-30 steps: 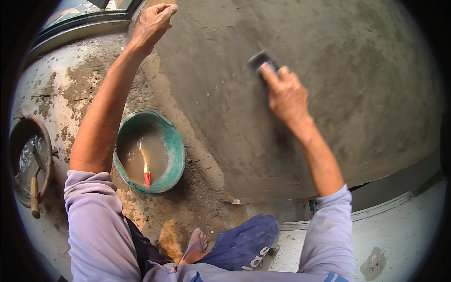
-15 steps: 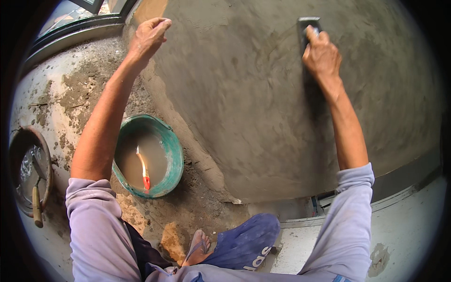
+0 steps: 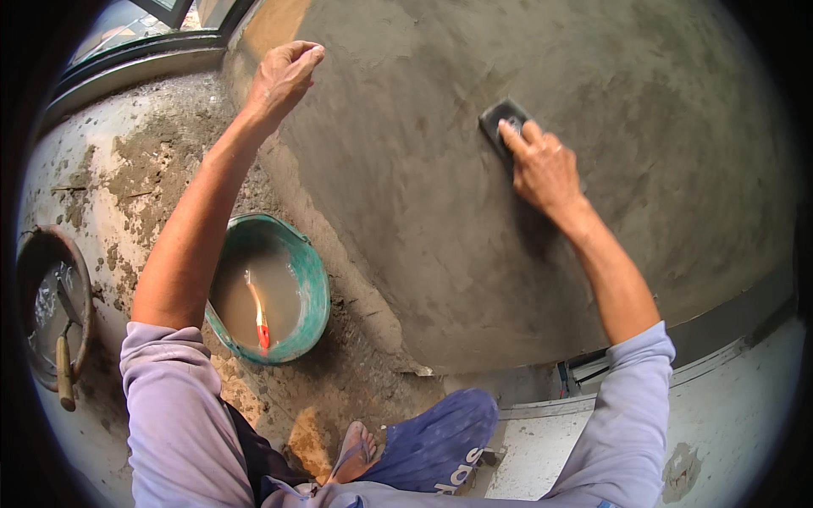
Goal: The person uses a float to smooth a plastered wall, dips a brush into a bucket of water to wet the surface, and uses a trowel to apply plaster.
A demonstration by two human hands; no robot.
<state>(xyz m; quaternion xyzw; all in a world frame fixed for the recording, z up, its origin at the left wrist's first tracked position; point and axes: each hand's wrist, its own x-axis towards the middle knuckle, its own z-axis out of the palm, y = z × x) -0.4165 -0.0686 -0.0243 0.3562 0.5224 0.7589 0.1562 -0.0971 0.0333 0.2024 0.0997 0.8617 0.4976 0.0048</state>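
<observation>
My right hand (image 3: 546, 173) is closed round the handle of a dark rectangular plastering float (image 3: 506, 108). The float's plate lies against a wall of wet grey plaster (image 3: 406, 212), its front end tilted up to the left. My left hand (image 3: 284, 80) is raised near the plaster's upper left edge, with fingers curled and the thumb side drawn in. Nothing juts out of it, though its palm is hidden. Below my left forearm stands a green bucket (image 3: 315, 296) of murky water, and a brush (image 3: 257, 306) with a pale handle and red band leans in it.
At the far left a dark round tub (image 3: 82, 279) holds a trowel (image 3: 64, 364) with a wooden handle over its rim. A dark window frame (image 3: 144, 59) is at the upper left. Mortar crumbs (image 3: 161, 161) litter the ledge. My sandalled foot (image 3: 354, 453) is below.
My right hand has swept the float left and down across the plaster, and the float has turned to slant leftward. My left hand has shifted slightly right and down, still curled.
</observation>
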